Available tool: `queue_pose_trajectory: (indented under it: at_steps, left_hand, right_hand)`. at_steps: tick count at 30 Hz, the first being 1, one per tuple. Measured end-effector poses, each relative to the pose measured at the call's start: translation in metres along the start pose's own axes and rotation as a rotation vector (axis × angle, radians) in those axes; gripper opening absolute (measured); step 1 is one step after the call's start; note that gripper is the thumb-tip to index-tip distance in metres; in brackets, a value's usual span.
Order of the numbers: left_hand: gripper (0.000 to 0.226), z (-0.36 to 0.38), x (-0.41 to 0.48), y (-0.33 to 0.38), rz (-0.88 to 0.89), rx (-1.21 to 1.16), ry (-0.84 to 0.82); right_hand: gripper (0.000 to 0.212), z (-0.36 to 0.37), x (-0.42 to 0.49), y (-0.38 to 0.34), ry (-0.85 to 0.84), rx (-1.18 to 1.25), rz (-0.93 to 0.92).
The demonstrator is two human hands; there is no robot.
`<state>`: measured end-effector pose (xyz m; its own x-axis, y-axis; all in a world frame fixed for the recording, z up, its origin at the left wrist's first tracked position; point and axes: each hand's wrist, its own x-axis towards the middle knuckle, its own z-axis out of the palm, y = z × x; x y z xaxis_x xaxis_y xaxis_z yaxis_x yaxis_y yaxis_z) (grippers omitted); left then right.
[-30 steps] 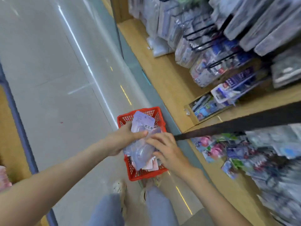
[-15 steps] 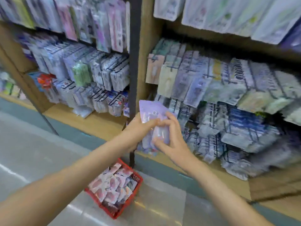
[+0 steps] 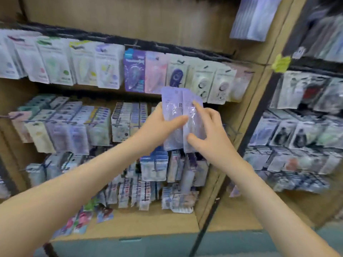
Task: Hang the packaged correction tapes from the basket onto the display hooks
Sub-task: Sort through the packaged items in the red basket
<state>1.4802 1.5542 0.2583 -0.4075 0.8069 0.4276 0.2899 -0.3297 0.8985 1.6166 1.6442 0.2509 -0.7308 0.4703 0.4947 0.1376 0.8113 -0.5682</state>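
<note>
Left hand [image 3: 159, 125] pinches lilac correction tape packs [image 3: 182, 117] upright; right hand [image 3: 209, 136], thumb and forefinger closed on front pack, apparently separating it for hooking.

No text, brand, number or sign can be read here: motion blur smears all print. The lilac packaged correction tapes [image 3: 182, 117] held up before the shelves carry a small dark mark near the middle and faint lines near the top, too soft to make out. The hanging packs [image 3: 133, 70] on the display hooks show only coloured blotches where their headers are. A yellow tag [image 3: 280, 63] on the shelf upright bears nothing legible
</note>
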Motion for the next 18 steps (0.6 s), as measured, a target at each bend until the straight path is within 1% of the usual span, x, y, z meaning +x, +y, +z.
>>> queue_pose_trajectory:
  at_steps: [3, 6, 8, 10, 12, 14, 16, 18]
  left_hand:
    - [0.039, 0.039, 0.038, 0.02, 0.06, 0.023, -0.037]
    - [0.041, 0.052, 0.077, 0.042, 0.112, 0.059, -0.093]
    - [0.036, 0.055, 0.103, 0.054, 0.146, 0.048, -0.122]
    - [0.033, 0.055, 0.132, 0.06, 0.181, 0.029, -0.126]
    - [0.03, 0.05, 0.16, 0.07, 0.233, 0.01, -0.094]
    - [0.029, 0.043, 0.189, 0.082, 0.301, 0.009, -0.051]
    - [0.035, 0.035, 0.217, 0.096, 0.34, 0.038, -0.003]
    - [0.042, 0.03, 0.244, 0.108, 0.364, 0.058, -0.008]
  right_hand:
    - [0.064, -0.052, 0.02, 0.021, 0.047, 0.012, -0.003]
    - [0.06, -0.086, 0.053, 0.035, 0.098, 0.033, -0.062]
    - [0.061, -0.103, 0.077, 0.042, 0.108, 0.034, -0.097]
    - [0.067, -0.12, 0.102, 0.05, 0.151, -0.01, -0.142]
    - [0.071, -0.139, 0.128, 0.056, 0.226, -0.07, -0.185]
    - [0.07, -0.162, 0.156, 0.058, 0.308, -0.079, -0.195]
    - [0.067, -0.186, 0.185, 0.06, 0.41, -0.071, -0.169]
    - [0.064, -0.207, 0.21, 0.065, 0.531, -0.079, -0.143]
